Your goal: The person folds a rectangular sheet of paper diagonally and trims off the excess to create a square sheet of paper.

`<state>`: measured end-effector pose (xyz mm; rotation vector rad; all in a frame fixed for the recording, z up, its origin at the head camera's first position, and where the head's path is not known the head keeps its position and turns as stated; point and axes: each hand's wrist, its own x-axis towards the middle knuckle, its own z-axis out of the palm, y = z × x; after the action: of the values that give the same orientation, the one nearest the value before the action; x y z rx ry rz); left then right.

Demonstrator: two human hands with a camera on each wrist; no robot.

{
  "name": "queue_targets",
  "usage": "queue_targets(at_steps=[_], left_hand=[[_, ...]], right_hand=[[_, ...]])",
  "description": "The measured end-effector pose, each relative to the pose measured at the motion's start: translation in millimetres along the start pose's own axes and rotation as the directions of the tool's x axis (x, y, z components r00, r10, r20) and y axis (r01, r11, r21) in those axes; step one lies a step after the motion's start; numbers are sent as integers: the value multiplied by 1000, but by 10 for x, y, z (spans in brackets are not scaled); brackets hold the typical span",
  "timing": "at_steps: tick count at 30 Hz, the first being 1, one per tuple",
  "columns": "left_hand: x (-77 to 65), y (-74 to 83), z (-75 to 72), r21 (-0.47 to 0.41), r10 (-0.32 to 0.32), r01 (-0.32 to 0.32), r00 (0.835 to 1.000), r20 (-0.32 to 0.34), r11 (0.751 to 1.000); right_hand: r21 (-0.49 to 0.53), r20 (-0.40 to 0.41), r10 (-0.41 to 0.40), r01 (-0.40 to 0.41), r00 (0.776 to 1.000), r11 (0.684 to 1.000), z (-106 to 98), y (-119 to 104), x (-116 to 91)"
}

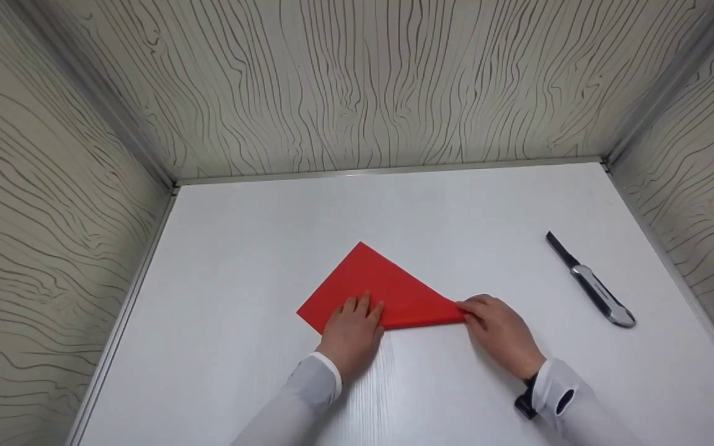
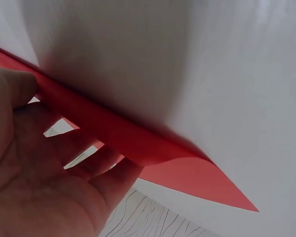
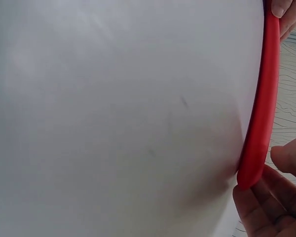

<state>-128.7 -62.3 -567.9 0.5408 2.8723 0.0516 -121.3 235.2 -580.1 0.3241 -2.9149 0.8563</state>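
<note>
A sheet of red paper (image 1: 372,279) lies on the white table, its near side folded over into a narrow rounded edge and its right end drawn to a slim tip. My left hand (image 1: 352,334) rests on the paper's near left part with the fingers extended. Seen from the left wrist, the thumb lies along the rounded red fold (image 2: 108,129), and a flat red corner sticks out beyond the fingers. My right hand (image 1: 502,331) holds the paper's right tip between thumb and fingers. In the right wrist view its fingers (image 3: 251,205) curl at the end of the fold.
To the right of my right hand lies a utility knife (image 1: 599,294) with a grey and black handle, its dark blade end pointing to the back left. Wood-grain patterned panels (image 1: 357,87) enclose the white table (image 1: 227,248) at the back and both sides.
</note>
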Motion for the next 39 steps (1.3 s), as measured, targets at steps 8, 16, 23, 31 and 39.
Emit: queue_targets(at_steps=[8, 16, 23, 31, 39], left_hand=[[24, 0, 12, 52, -5, 5, 1000, -3, 999], [20, -1, 19, 38, -7, 7, 1000, -3, 999], [16, -3, 11, 32, -11, 11, 1000, -8, 999], [-2, 4, 11, 34, -18, 19, 1000, -13, 999], [-5, 21, 9, -2, 6, -6, 1000, -16, 1000]], right_hand=[[12, 14, 47, -47, 999, 999, -2, 14, 0], [32, 29, 101, -102, 994, 994, -19, 16, -19], [61, 22, 128, -129, 992, 990, -53, 23, -49], [-77, 40, 3, 1, 999, 997, -9, 35, -54], [-155, 36, -69, 74, 997, 985, 25, 20, -71]])
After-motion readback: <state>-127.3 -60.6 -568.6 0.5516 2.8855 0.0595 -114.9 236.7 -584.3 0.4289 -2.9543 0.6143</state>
